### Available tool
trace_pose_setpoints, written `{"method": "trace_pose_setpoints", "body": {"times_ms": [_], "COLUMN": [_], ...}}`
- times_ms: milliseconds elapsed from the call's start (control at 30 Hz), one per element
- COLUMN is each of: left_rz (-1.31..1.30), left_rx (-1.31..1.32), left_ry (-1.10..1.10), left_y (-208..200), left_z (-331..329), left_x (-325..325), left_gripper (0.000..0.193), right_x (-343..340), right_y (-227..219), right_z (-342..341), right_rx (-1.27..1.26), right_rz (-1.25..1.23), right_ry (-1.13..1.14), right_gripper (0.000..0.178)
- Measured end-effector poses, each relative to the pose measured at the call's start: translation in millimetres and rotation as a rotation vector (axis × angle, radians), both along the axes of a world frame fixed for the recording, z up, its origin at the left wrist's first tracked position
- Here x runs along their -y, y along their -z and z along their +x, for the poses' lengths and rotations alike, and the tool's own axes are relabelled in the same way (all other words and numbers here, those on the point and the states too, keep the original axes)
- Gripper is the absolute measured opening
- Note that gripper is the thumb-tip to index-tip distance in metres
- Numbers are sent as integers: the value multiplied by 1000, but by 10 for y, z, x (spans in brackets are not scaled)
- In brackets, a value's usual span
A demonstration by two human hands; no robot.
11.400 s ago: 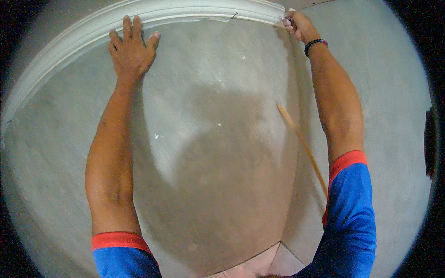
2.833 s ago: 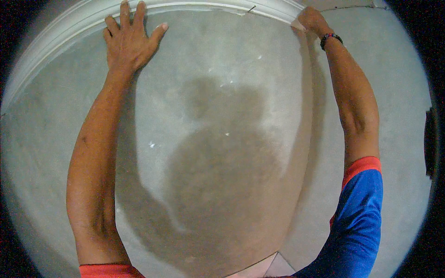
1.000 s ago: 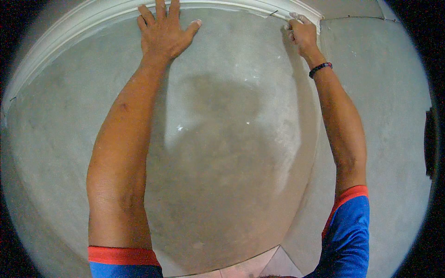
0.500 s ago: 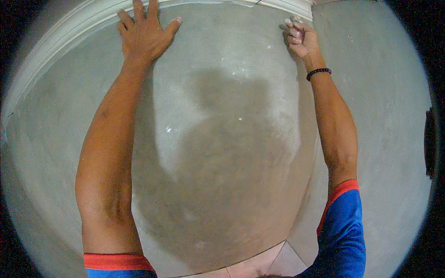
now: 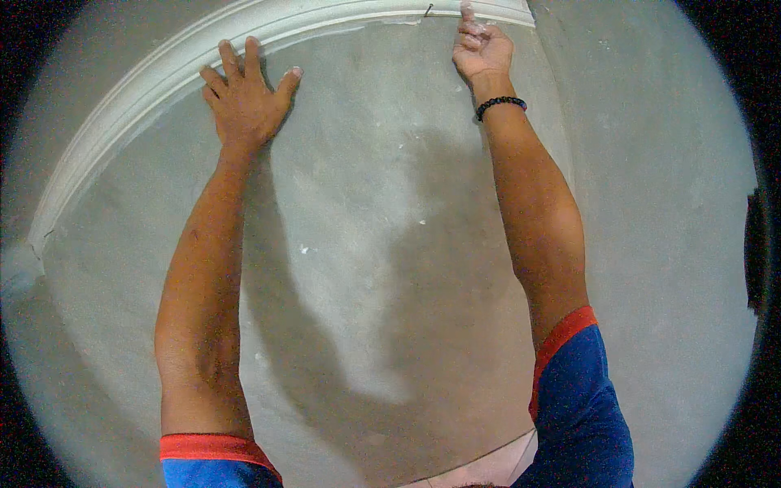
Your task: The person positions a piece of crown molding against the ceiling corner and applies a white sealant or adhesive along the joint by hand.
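Note:
My left hand [image 5: 248,107] lies spread on a grey plastered wall [image 5: 346,171], its longer fingertips reaching onto a white moulding [image 5: 358,14]. Farther right, my right hand [image 5: 486,54] is at the lower edge of the same moulding. Its index finger points up onto the white strip while the other fingers curl in. White paste smears these fingers; whether a lump sits inside the curl cannot be made out. A thin dark nail [image 5: 429,10] sticks out of the moulding just left of my right hand.
The moulding ends at a corner, where a second grey wall [image 5: 651,179] runs along the right. Pale tiles [image 5: 488,470] show at the bottom. A dark shape [image 5: 754,252] stands at the far right rim. White specks [image 5: 305,250] dot the wall.
My right hand has moved left along the moulding, away from the corner, and its index finger now points up. My left hand stays spread; the view has shifted, showing more moulding.

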State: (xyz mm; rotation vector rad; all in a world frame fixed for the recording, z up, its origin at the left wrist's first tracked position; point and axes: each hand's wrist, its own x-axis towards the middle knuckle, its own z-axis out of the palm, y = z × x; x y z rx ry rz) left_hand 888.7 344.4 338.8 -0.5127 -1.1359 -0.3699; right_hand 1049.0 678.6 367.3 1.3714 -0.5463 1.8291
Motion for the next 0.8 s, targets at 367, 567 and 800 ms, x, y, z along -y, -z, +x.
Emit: {"method": "trace_pose_setpoints", "body": {"times_ms": [367,567,800], "left_rz": [-35,-4,-12], "left_rx": [22,23,10], "left_ry": [51,60,106], "left_y": [-67,67,43], "left_z": [198,60,38], "left_x": [-109,15,-6], "left_gripper": [86,86,88], "right_x": [-171,963,1109], "right_y": [-177,251,303], "right_z": [53,118,169], "right_rx": [274,636,675], "right_rz": [284,181,336], "right_ry": [348,1176,1816], "right_gripper": [24,80,79]}}
